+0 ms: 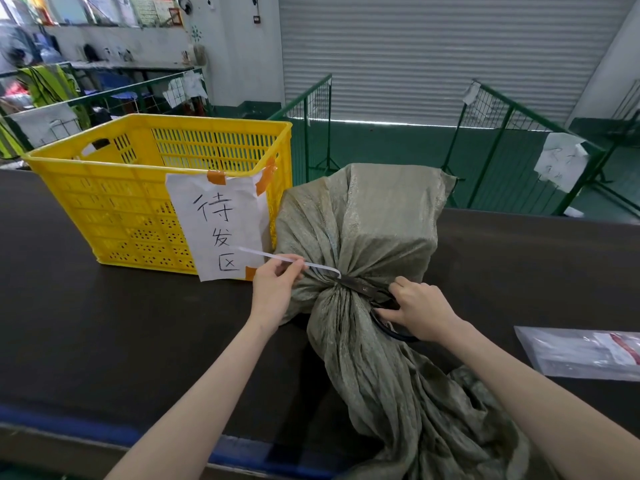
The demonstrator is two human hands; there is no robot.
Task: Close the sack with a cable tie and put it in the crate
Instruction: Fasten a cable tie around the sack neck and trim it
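Note:
A grey-green woven sack (374, 220) lies on the dark table, its neck cinched by a white cable tie (273, 255) whose long tail sticks out to the left. My left hand (277, 285) pinches that tail between thumb and fingers. My right hand (420, 308) grips black scissors (363, 287), whose blades sit at the tie where it meets the sack's neck. The sack's loose mouth trails toward me. The yellow slatted crate (114, 199) stands left of the sack, with nothing visible inside it and a handwritten paper sign (220, 226) taped to its front.
A clear plastic bag (585, 353) with papers lies on the table at the right. The dark table (104, 323) has a blue front edge. Green wire fence panels (502, 133) stand behind the table, before a rolled-down shutter.

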